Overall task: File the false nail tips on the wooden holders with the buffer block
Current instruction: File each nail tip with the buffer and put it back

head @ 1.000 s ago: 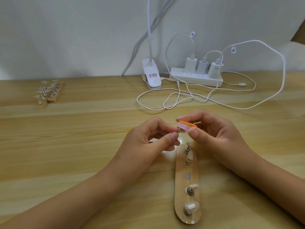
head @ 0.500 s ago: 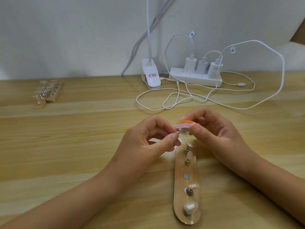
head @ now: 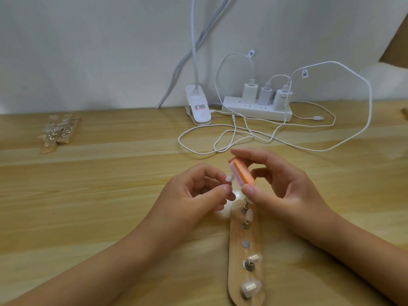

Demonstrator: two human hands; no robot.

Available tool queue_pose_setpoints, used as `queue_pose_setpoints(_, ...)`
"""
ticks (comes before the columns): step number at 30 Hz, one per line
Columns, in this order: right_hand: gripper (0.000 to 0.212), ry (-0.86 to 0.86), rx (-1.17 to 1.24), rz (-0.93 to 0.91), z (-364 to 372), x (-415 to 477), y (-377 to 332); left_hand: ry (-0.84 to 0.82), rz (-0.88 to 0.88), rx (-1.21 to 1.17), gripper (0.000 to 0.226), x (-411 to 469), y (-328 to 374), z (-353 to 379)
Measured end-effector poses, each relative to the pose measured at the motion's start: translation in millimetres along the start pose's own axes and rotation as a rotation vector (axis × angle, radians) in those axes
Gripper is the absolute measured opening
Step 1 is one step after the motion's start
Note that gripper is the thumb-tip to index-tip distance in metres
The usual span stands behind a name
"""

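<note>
While the left hand (head: 194,195) pinches one tip (head: 229,178) between thumb and fingertips, seemingly by its peg, the right hand (head: 284,193) grips the block (head: 241,173) by its ends, thumb below and fingers above. Both are raised just over the far end of the holder (head: 236,261), which lies near the table's (head: 110,195) front edge, right of centre. The block's pink side meets the tip or nearly so; I cannot tell which. The step likely wants short, light strokes along the tip's edge, with the block square to it and the left pinch firm and steady. Heavy pressure could bend the tip or pop it loose. The bare disc (head: 245,244) at mid-holder looks like its seat.
</note>
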State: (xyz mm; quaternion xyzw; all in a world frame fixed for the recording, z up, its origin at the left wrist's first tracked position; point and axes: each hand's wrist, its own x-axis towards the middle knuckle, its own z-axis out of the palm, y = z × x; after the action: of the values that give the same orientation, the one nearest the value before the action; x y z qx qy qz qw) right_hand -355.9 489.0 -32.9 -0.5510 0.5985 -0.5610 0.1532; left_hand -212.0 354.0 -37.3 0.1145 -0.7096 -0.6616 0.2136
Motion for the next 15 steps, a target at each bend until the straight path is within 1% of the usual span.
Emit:
queue_pose_setpoints(2,0.046,0.008,-0.052,-0.07,1.3,0.0,0.4,-0.022,-0.047,-0.102,0.007,1.6,1.9,-0.6)
queue_pose_setpoints(5,0.044,0.027,-0.086,-0.109,1.8,0.7,2.7,-0.051,-0.079,-0.148,0.013,2.2,4.6,-2.1)
queue_pose_setpoints(8,0.045,0.039,-0.089,-0.082,1.9,0.7,5.0,-0.059,-0.096,-0.165,0.014,2.3,6.3,-3.4)
queue_pose_setpoints(12,0.045,0.014,-0.165,-0.163,4.3,-0.3,6.2,-0.059,-0.083,-0.156,0.015,2.7,6.8,-2.7)
queue_pose_setpoints(15,0.046,0.094,-0.178,-0.158,4.1,2.2,7.3,-0.059,-0.091,-0.146,0.013,2.9,7.1,-3.4)
